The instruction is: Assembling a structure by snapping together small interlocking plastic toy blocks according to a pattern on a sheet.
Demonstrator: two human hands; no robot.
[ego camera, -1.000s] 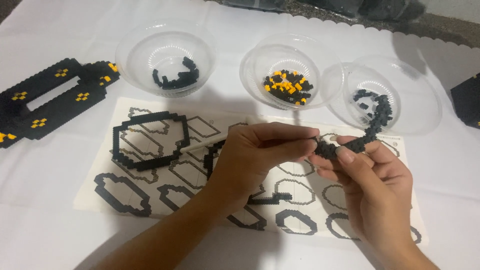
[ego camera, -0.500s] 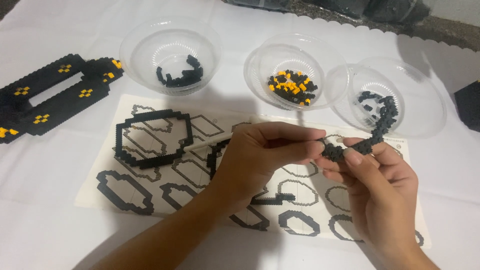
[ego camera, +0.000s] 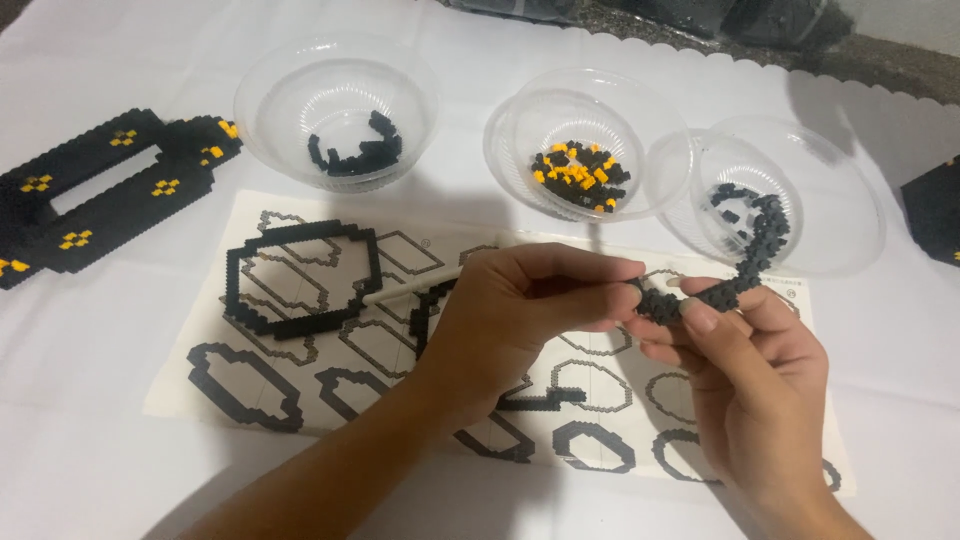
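The desk point(ego camera: 100, 440) lay under a white cloth, and a pattern sheet point(ego camera: 330, 330) printed with outlines covered its middle. Toward the far edge stood three clear plastic bowls point(ego camera: 335, 105), two holding black bricks, the middle one black and yellow. A flat black brick frame point(ego camera: 95, 195) sat by the left edge. My right hand point(ego camera: 750, 380) pinched a curved black brick chain point(ego camera: 735, 270) over the sheet's right end. My left hand point(ego camera: 520, 310) had its fingers closed on a thin white stick point(ego camera: 410, 287), meeting the chain's end.
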